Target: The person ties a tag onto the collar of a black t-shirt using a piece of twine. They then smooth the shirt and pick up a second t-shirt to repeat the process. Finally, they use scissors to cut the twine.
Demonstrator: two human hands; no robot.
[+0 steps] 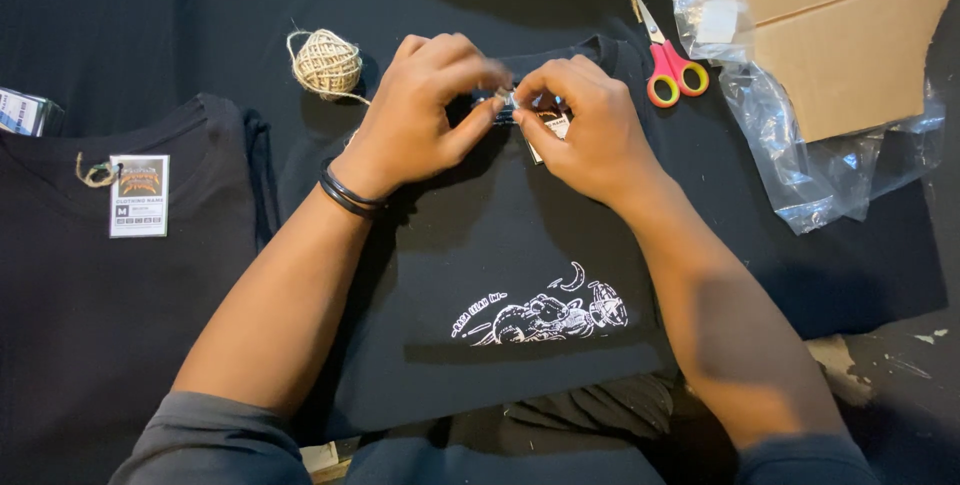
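Nearest the camera, two grey-sleeved forearms reach away over a folded black T-shirt (500,245) lying flat on the dark surface (150,25). Its white printed drawing (545,315) sits at the near end and its collar at the far end, so the shirt's long axis runs straight away from the person, neck pointing away.

At the collar the two hands meet. The left hand (420,110), with black bands (348,195) on its wrist, pinches its thumb and fingertips together on a small paper tag (548,127); the right hand (590,130) pinches the same tag from the other side. Both grips are narrow, closed on the tag; any string between the fingertips is too small to make out.

To the left lies a second black shirt (90,325) with a hang tag (139,195) tied on by twine. Farther off, a ball of twine (325,63) rests just left of the left hand, and red-handled scissors (668,63) lie right of the collar, beside clear plastic bags (830,160) and a piece of cardboard (850,35).
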